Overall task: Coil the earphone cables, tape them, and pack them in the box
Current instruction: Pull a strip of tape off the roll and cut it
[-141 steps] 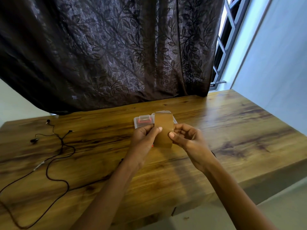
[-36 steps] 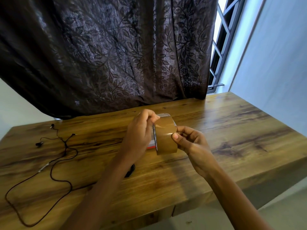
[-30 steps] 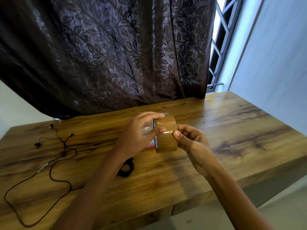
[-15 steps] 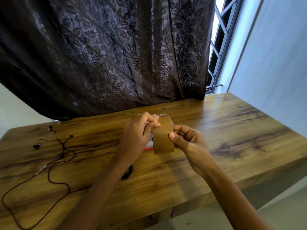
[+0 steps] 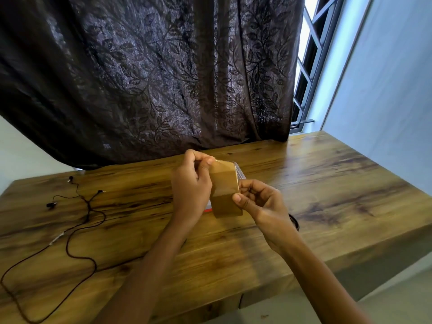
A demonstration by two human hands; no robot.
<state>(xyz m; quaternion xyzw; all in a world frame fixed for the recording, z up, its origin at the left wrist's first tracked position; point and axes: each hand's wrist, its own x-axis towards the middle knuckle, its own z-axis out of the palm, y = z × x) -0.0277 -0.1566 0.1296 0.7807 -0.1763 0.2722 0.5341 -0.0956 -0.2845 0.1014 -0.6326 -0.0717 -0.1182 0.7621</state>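
A roll of brown packing tape (image 5: pixel 225 191) is held upright above the wooden table (image 5: pixel 327 190). My right hand (image 5: pixel 259 204) grips the roll from its right side. My left hand (image 5: pixel 190 183) pinches the tape's loose end at the top of the roll and holds it lifted off. Behind the roll, the clear plastic box (image 5: pixel 239 171) with red parts shows only at its edges. An uncoiled black earphone cable (image 5: pixel 79 228) sprawls over the table's left part. A dark coiled cable (image 5: pixel 295 224) peeks out from behind my right wrist.
A dark leaf-patterned curtain (image 5: pixel 152 78) hangs behind the table's far edge. A barred window (image 5: pixel 308 54) and a pale wall (image 5: pixel 385 78) stand to the right. The table's front edge runs just below my forearms.
My left hand has caught the tape's free end and pulled it up and left off the roll. The roll has turned slightly in my right hand.
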